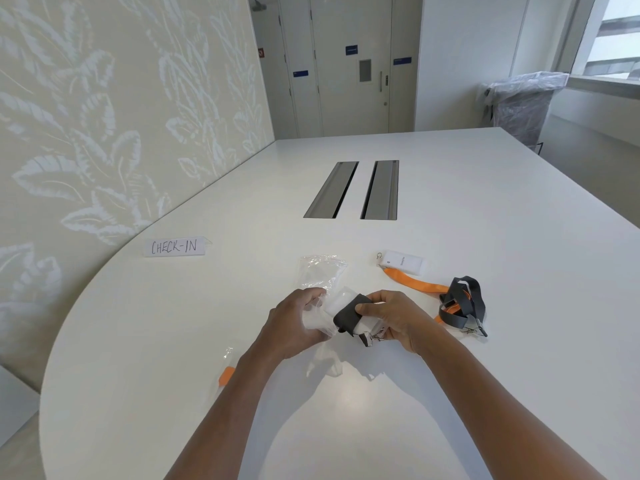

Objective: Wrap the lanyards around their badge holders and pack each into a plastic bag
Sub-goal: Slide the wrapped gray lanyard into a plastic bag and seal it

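Across the white table (450, 209) we judge one bundle packed, our right hand (391, 320) pinching the black-wrapped badge holder (349, 315) at the plastic bag (317, 320) our left hand (294, 323) grips, two lanyards (462, 304) unwrapped nearby.

White worktop (450, 202) with two metal cable slots (351, 190), curved edge at left. Leaf-patterned wall (104, 116) beside it, white doors (349, 64) beyond. Window (613, 39) at right, plastic-lined bin (519, 102) below.

Bright daylight, soft shadows, fisheye edges
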### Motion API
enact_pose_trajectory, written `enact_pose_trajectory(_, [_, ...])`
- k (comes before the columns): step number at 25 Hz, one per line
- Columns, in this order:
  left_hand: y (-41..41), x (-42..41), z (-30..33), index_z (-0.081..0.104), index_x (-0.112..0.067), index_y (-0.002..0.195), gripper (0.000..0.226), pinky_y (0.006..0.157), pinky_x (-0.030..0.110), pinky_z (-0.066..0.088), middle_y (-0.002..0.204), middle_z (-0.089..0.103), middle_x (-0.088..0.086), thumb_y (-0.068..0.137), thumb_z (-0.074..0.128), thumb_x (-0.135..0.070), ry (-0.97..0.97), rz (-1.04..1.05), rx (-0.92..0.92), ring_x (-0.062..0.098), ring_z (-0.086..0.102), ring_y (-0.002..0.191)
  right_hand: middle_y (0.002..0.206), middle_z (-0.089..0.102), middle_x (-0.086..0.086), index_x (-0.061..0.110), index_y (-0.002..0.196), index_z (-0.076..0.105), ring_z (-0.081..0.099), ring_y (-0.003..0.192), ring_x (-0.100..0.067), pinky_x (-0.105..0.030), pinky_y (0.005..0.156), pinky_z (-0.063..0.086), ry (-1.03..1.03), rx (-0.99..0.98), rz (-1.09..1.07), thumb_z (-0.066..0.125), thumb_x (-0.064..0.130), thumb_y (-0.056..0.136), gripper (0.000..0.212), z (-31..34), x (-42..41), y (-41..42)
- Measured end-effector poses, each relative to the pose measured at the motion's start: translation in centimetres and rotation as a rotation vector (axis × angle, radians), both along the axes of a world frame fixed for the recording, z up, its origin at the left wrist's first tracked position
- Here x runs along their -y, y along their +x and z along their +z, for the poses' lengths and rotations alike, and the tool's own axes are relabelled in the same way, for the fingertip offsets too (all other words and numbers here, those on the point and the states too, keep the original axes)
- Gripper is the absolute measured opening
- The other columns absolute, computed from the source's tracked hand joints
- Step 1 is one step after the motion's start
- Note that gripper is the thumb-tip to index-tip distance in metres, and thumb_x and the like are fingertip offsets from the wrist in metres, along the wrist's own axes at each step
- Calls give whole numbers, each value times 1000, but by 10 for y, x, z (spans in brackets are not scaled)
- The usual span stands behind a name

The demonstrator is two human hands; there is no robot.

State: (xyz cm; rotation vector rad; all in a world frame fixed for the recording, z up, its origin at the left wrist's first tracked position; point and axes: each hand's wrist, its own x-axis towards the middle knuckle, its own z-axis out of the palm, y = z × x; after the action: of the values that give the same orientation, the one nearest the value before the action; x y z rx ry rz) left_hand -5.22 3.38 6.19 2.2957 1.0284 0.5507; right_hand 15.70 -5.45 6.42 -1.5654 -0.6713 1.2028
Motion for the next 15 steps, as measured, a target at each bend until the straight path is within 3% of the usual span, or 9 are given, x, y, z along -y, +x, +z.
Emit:
enact_pose_trajectory(2, [1, 1, -1, 54, -36, 135, 77, 106, 44, 44, 120, 58, -22, 66, 88, -38, -5, 12, 22, -3, 55, 109, 98, 70, -21, 5, 107, 66, 66, 84, -33, -50, 84, 57, 6, -19, 10, 76, 8, 86, 23, -1, 0, 0])
enact_pose_trajectory(5, [3, 5, -3, 55, -37, 132, 76, 103, 42, 45, 113, 58, -27, 64, 89, -40, 10, 34, 50, -14, 51, 105, 96, 70, -20, 7, 106, 66, 66, 83, -32, -47, 78, 58, 11, -52, 27, 73, 8, 89, 18, -1, 2, -2])
enact_pose_trajectory(8, [7, 7, -5, 57, -34, 130, 74, 102, 40, 46, 115, 61, -21, 64, 90, -39, 60, 46, 72, -2, 57, 108, 97, 71, -18, 9, 111, 65, 67, 82, -31, -42, 69, 58, 4, -95, 72, 67, 9, 94, 17, -2, 3, -4])
enact_pose_trajectory(15, [6, 6, -9, 58, -33, 130, 77, 102, 39, 47, 121, 62, -18, 61, 91, -40, 102, 37, 85, 2, 59, 113, 115, 68, -25, 13, 122, 62, 67, 94, -40, -56, 84, 58, -1, -165, 165, 57, 12, 101, 21, 3, 7, -4])
